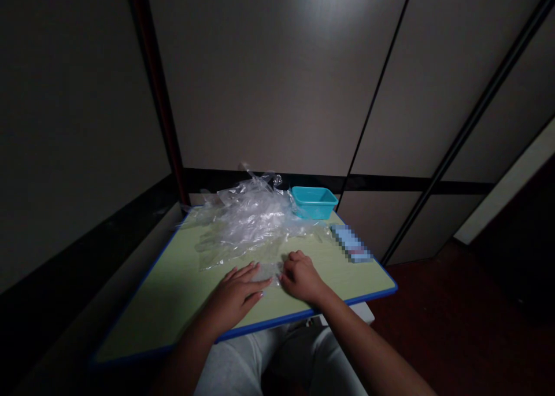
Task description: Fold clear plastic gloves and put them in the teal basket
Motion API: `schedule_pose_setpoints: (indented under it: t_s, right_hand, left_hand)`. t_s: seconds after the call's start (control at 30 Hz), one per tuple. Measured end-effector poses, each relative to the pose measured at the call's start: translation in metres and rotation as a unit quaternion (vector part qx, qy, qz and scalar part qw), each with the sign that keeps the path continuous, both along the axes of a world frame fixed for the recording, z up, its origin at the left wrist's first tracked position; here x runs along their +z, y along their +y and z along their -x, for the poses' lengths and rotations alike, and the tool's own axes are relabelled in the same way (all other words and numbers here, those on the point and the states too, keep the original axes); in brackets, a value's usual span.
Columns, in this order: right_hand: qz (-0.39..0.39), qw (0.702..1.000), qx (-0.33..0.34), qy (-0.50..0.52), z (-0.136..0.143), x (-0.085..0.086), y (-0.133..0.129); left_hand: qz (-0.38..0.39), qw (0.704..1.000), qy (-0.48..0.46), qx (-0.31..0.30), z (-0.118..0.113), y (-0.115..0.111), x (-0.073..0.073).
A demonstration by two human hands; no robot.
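Left hand [237, 296] flat, fingers apart, on a plastic sheet [267, 272] lying between both hands. Beyond, heap of clear plastic [255, 217]. Right hand [302, 277] curled at sheet's edge; cannot tell if gripping. Blue tub [313, 210] beyond right hand.

The table [355, 280] is pale green with a blue edge. Between the left hand [238, 292] and the right hand [302, 276] lies clear film [270, 272]; beyond them spreads a plastic heap [255, 219]. Past the right hand sits a teal tub [318, 211], and rightward a blurred blue item [350, 244].
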State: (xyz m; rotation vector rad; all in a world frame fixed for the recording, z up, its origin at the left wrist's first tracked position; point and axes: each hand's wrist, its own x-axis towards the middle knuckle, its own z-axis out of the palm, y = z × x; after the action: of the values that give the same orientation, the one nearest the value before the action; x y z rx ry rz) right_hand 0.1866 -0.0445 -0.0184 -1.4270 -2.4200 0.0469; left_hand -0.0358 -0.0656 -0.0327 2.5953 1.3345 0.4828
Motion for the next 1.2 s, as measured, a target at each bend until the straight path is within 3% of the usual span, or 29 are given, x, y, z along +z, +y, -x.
schedule_pose_setpoints:
  t_s: [0.2, 0.43, 0.5, 0.57, 0.63, 0.7, 0.83, 1.0, 1.2]
  right_hand:
    - [-0.025, 0.999, -0.038, -0.016, 0.002, 0.002, -0.007]
    - [-0.061, 0.99, -0.125, 0.038, -0.006, 0.0, -0.015]
    - [-0.082, 0.992, -0.087, 0.05, -0.008, 0.002, -0.027]
    - [-0.081, 0.996, -0.001, 0.04, -0.008, 0.003, -0.043]
    - [-0.039, 0.996, 0.077, 0.015, -0.006, 0.005, -0.058]
    - [0.007, 0.994, 0.11, -0.003, -0.002, 0.006, -0.067]
    - [0.046, 0.996, 0.081, -0.011, 0.004, 0.003, -0.07]
    - [0.043, 0.998, 0.043, 0.008, 0.007, -0.003, -0.067]
    - [0.036, 0.999, 0.021, 0.02, 0.01, -0.003, -0.068]
  left_hand:
    - [0.016, 1.0, -0.007, -0.002, 0.001, 0.001, 0.0]
    - [0.03, 0.999, -0.012, 0.014, -0.002, -0.003, 0.006]
    - [0.03, 0.999, -0.007, 0.015, -0.002, -0.003, 0.006]
    - [0.026, 1.0, -0.011, 0.009, -0.001, -0.001, 0.003]
    - [0.021, 1.0, -0.021, 0.0, 0.001, 0.001, 0.0]
    - [0.017, 1.0, -0.026, -0.004, 0.001, 0.002, -0.002]
    - [0.02, 1.0, -0.015, 0.003, 0.001, 0.003, 0.0]
    - [0.019, 1.0, -0.01, 0.005, 0.001, 0.001, 0.0]
    - [-0.032, 0.996, -0.077, 0.016, 0.002, 0.006, -0.006]
